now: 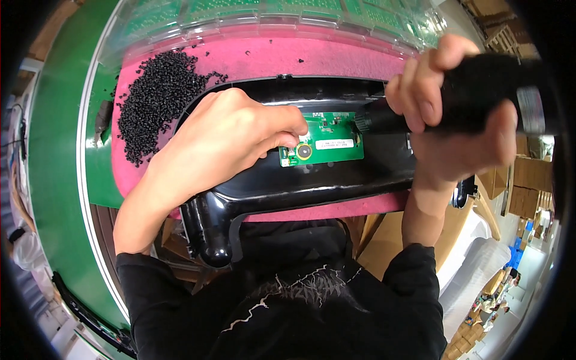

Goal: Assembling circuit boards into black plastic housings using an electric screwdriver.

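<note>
driving a screw into the board point(324, 144) seated in the black shell point(312, 180)

left hand point(222, 144) presses fingertips on the board's left end, holding nothing; right hand point(456, 108) is closed round a black driver point(480, 90), its tip at the board's right edge. keep the driver in line with the hole and the board pinned flat; spare screws point(156, 102) lie left of the board on the pink mat point(336, 60).

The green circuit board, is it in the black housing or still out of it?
In. The green circuit board lies flat inside the black housing, with the left hand pressing its left end and the power screwdriver tip at its right end.
</note>
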`<state>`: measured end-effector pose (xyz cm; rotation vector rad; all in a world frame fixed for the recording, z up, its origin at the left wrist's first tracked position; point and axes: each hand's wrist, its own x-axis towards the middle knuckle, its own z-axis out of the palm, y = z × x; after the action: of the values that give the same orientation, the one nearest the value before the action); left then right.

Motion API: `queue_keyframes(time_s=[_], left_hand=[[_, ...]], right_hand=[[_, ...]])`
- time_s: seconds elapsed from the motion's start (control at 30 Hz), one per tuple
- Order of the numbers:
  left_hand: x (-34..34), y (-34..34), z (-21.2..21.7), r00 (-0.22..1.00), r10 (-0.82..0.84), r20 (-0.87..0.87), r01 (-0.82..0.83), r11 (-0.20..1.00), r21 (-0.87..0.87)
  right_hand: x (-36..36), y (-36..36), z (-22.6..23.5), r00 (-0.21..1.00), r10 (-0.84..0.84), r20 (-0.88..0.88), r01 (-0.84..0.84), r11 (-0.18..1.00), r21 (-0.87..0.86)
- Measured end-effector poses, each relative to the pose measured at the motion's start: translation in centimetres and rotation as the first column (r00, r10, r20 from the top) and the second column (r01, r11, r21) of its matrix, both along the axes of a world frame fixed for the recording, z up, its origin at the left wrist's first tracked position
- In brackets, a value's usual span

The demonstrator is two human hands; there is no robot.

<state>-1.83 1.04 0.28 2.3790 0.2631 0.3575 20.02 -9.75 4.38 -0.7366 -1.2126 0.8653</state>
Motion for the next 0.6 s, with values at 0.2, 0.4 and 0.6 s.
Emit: queue_keyframes(time_s=[0.2,0.4,0.6], left_hand=[[0.7,-0.3,-0.2,0.973,-0.061,0.222,0.084,0.991,-0.099],[0.4,-0.1,0.4,0.945,0.006,0.326,0.06,0.98,-0.192],[0.2,0.0,0.5,0.941,0.019,0.337,0.038,0.986,-0.161]], right_hand=[[-0.8,-1.6,1.4,0.971,0.029,-0.237,-0.005,0.995,0.102],[-2.4,-1.8,1.2,0.877,0.138,-0.46,-0.068,0.984,0.165],[-2.4,-1.6,1.0,0.855,0.122,-0.504,-0.043,0.985,0.165]])
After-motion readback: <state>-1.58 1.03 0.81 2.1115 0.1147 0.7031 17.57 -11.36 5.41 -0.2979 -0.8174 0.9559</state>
